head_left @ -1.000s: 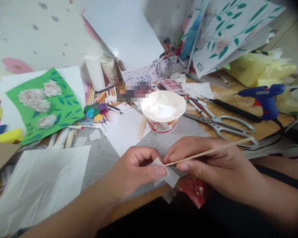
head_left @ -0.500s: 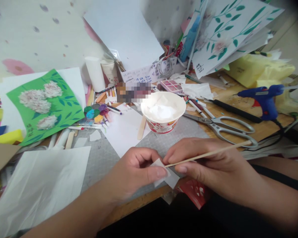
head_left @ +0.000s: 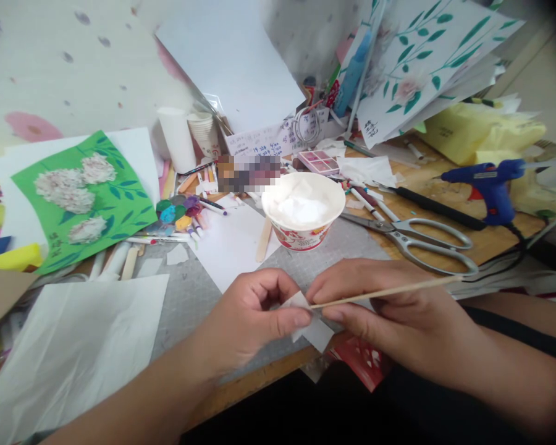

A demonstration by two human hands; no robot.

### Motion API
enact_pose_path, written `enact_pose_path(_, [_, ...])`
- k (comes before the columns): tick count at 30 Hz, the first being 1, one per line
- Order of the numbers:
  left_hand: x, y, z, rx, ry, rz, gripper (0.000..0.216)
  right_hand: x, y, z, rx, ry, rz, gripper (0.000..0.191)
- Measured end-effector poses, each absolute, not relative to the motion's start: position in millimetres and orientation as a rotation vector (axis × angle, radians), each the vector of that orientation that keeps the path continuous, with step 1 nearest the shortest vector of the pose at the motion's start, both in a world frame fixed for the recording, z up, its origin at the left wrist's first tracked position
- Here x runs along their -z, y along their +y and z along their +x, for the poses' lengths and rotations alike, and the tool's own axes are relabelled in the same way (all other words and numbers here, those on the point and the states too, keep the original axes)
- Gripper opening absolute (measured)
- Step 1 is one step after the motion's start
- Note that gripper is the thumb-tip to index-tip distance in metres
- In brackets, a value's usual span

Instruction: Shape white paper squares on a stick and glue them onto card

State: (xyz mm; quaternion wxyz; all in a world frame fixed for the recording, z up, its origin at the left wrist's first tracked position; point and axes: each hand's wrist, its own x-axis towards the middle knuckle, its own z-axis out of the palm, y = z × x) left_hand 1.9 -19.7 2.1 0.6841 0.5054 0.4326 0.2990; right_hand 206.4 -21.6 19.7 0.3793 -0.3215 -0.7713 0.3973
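Observation:
My left hand (head_left: 252, 318) pinches a small square of thin white paper (head_left: 312, 330) between thumb and fingers, just above the near table edge. My right hand (head_left: 389, 315) is closed on a thin wooden stick (head_left: 389, 290), whose tip rests on the paper by my left thumb; the stick's other end points right, toward the scissors. Beyond my hands, a paper bowl (head_left: 303, 213) with a red pattern stands, filled with crumpled white paper.
Large steel scissors (head_left: 421, 238) and a blue glue gun (head_left: 486, 185) lie to the right. A white sheet (head_left: 74, 346) lies at the left, a green flower picture (head_left: 81, 198) behind it. Markers, paint lids, paper cups (head_left: 188, 133) and stacked painted sheets (head_left: 426, 55) crowd the back.
The free end of the stick has dipped a little, so it lies flatter. My left fingers have shifted slightly on the paper. Nothing else moved.

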Motion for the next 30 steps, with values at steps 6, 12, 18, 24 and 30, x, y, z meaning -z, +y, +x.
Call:
enact_pose_path(6, [0.2,-18.8,0.9,-0.744,0.918,1.155,0.020,-25.0,-21.6,204.1,-1.100,-1.907,-0.934,0.008])
enact_pose_path(12, [1.4,-20.7,-0.6,-0.813,1.007,1.362,0.017,-24.2,-18.9,202.0,-1.126,-1.866,-0.979,0.009])
enact_pose_path(18, [-6.1,-31.1,-0.9,-1.146,0.970,1.991,0.012,-20.5,-20.2,200.5,-1.118,-1.773,-0.988,0.007])
enact_pose_path(24, [-6.3,-30.3,2.5,-0.968,1.095,1.947,0.016,-22.2,-22.5,194.7,-1.072,-1.862,-0.876,0.009])
enact_pose_path(30, [-7.7,-29.5,3.2,-0.875,1.191,1.740,0.018,-16.9,-22.3,192.1,-0.969,-1.935,-0.794,0.012])
